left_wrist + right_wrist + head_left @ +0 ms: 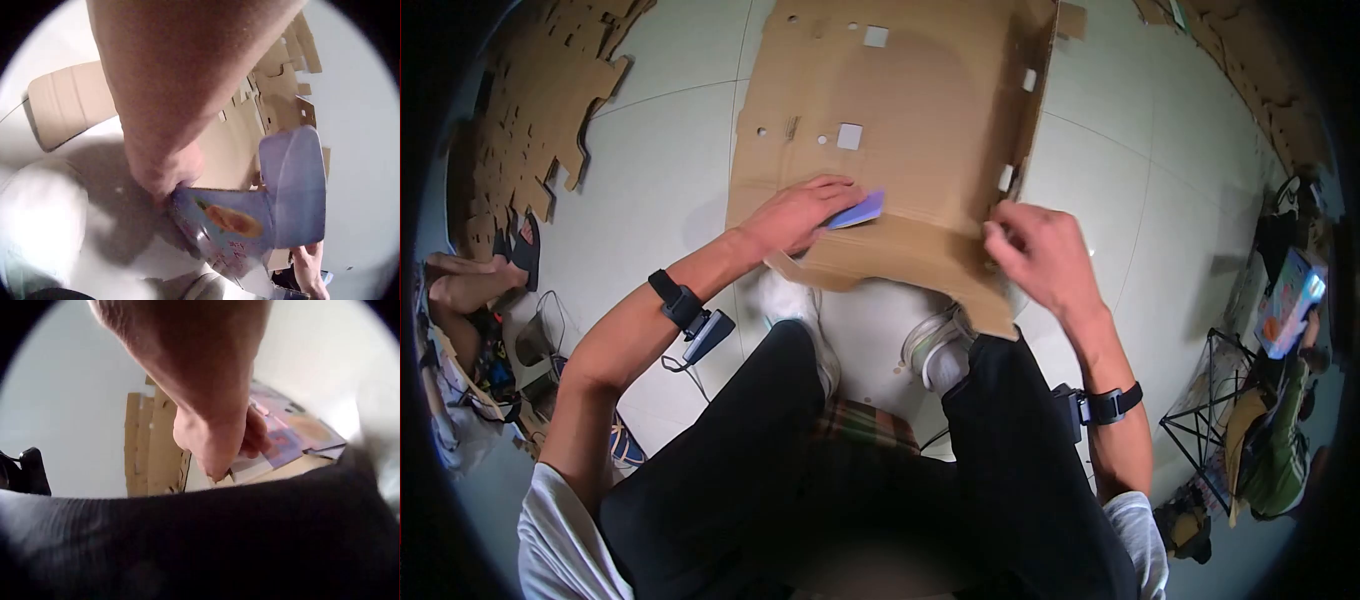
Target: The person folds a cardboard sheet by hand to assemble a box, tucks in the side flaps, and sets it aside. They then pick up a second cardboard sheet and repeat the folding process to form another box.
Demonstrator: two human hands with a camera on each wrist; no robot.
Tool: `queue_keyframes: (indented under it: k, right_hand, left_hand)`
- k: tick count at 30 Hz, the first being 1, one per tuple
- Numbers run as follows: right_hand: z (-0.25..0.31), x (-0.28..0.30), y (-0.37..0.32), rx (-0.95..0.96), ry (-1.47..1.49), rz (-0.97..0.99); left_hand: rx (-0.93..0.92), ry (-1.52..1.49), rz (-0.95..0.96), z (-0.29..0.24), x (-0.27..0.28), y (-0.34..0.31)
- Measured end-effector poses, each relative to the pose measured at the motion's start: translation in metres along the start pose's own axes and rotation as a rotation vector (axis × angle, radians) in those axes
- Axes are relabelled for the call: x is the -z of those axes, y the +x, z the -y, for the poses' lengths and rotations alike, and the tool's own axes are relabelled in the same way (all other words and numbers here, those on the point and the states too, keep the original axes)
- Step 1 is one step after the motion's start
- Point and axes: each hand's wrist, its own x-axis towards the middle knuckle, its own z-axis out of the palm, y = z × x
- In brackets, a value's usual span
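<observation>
A large brown die-cut cardboard sheet [900, 120] lies on the tiled floor in front of my knees, with its near edge lifted. My left hand [800, 215] grips a folded flap of it, whose purple printed underside [858, 211] shows. In the left wrist view that purple flap [275, 206] carries an orange picture, pinched under my left hand [165, 172]. My right hand [1040, 255] has its fingers curled on the sheet's near right edge. In the right wrist view my right hand [219, 437] is curled against the printed face of the cardboard [294, 437].
Piles of die-cut cardboard lie at the far left [540, 110] and far right [1260, 90]. My white shoes [935, 345] sit under the sheet's near edge. Another person's foot [460, 285] is at the left. A black wire rack [1210, 400] and a seated person [1280, 440] are at the right.
</observation>
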Motion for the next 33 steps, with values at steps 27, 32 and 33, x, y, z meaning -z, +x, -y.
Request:
queue_keyframes:
  k: [27,32,33]
  right_hand:
    - [-0.011,-0.085,-0.010,0.020,0.110,-0.073]
    - [-0.012,-0.083,-0.009,0.026,0.103,-0.064]
    - [-0.012,-0.083,-0.009,0.026,0.106,-0.062]
  left_hand:
    - [0.746,-0.083,-0.344,0.038,0.009,-0.062]
    - [0.976,-1.024,-0.284,0.040,0.062,-0.042]
    - [0.927,-1.177,-0.361,0.039,0.067,-0.041]
